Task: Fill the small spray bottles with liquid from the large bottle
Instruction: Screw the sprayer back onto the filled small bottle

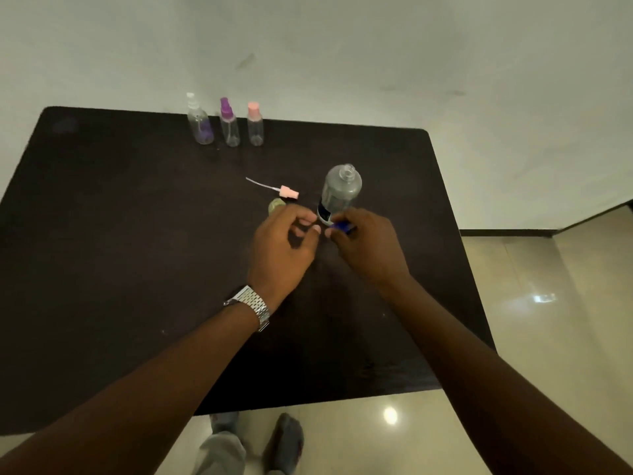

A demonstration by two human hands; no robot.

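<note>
Head cam, looking down on the dark table (137, 234). Large bottle (340, 193) stands upright mid-table, a bit to the R, neck open w/ no cap on, clear body, dark label low down. R hand (366, 245) is right in front of its base, thumb & fingertips pinching a blue cap (342, 228), so that grip is closed on the cap. L hand (284, 248) sits just beside it, fingertips nearly meeting the R hand's, fingers curled inward. A small greenish item (276, 205) peeks out behind the L knuckles, mostly hidden. Can't tell if the L hand grasps it or anything else.

Just beyond that, a pink spray head (289, 192) lies flat on the table, its thin dip tube pointing away to the L, apart from any bottle.

Far edge, three small spray bottles upright in a tight row, well apart from the hands: clear-capped bottle (200, 121) on the L w/ a purple patch low down, purple-capped bottle (229, 123) in the middle, pink-capped bottle (255, 125) on the R. Fill level isn't readable from here.

Metal watch (251, 305) on the L wrist. Below the near table edge, a dark shoe (284, 440) on glossy tile floor (531, 320). Pale wall (342, 46) behind.
</note>
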